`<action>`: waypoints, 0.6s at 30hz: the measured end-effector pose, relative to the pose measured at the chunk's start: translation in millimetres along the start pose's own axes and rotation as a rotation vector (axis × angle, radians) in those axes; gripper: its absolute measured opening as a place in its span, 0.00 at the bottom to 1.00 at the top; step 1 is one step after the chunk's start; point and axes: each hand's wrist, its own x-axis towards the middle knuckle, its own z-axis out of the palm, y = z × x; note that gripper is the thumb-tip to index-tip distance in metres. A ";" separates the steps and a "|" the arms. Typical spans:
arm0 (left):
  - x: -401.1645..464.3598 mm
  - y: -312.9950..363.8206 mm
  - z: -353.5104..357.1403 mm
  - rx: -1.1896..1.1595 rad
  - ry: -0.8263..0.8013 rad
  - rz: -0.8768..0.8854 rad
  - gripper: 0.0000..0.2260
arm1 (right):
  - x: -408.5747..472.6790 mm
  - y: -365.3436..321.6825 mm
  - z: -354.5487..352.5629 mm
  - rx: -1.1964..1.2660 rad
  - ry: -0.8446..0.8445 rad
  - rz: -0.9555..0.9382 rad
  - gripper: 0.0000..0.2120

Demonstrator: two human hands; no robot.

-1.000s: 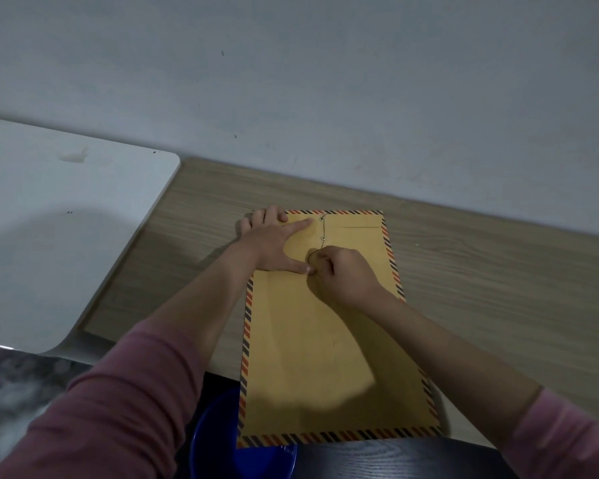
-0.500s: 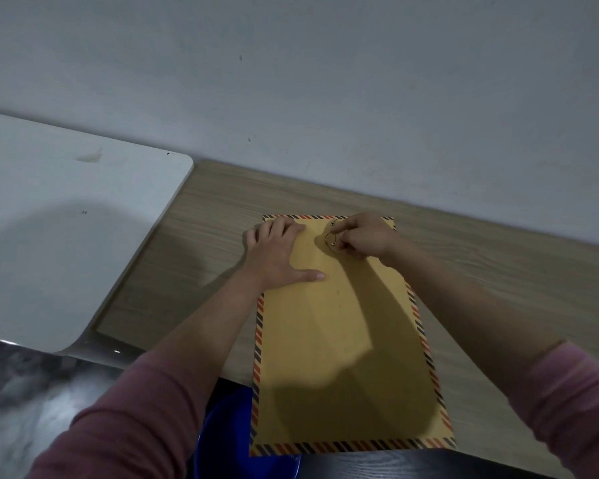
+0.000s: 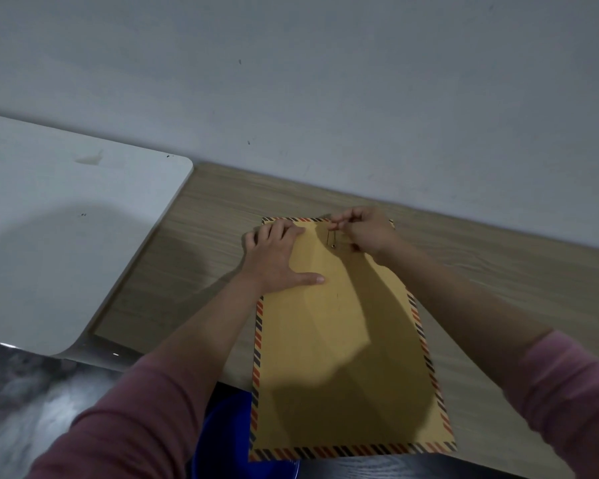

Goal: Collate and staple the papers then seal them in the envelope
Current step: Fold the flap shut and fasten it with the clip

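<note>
Envelope: tan paper envelope with striped border (image 3: 343, 340), frame centre, near edge overhanging wood-grain table (image 3: 498, 271).
Left hand (image 3: 277, 257): I see it spread flat on it.
Right hand (image 3: 367, 229): pinching something tiny at the top clasp; I can't make it out.

Large tan paper envelope (image 3: 343, 340) with a red-and-dark striped border

It lies flat, lengthwise away from the viewer on the wooden surface (image 3: 498, 271), its near end overhanging the surface's front edge; a small metal clasp sits near its far end.

left grip (image 3: 277, 259) flat (fingers spread), right grip (image 3: 367, 231) pinching, fingers curled
</note>
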 end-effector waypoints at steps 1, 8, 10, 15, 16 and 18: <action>0.0 0.2 0.0 0.002 0.003 0.000 0.49 | 4.8 -3.7 0.5 0.024 -0.021 0.019 0.12; 0.0 -1.5 1.3 0.021 0.016 0.012 0.48 | 29.8 -20.7 2.1 -0.313 -0.089 -0.082 0.05; 0.0 -1.5 1.7 0.028 0.016 0.011 0.48 | 36.2 -21.5 2.0 -0.366 -0.117 -0.090 0.07; 0.9 -1.7 1.2 0.048 -0.002 0.015 0.49 | 43.9 -17.0 -0.2 -0.320 -0.095 -0.095 0.06; 1.0 -1.8 1.1 0.049 -0.003 0.015 0.49 | 44.3 -15.9 -1.0 -0.306 -0.091 -0.089 0.06; 0.8 -1.9 1.5 0.047 -0.001 0.015 0.49 | 44.3 -15.1 -4.1 -0.281 -0.078 -0.061 0.05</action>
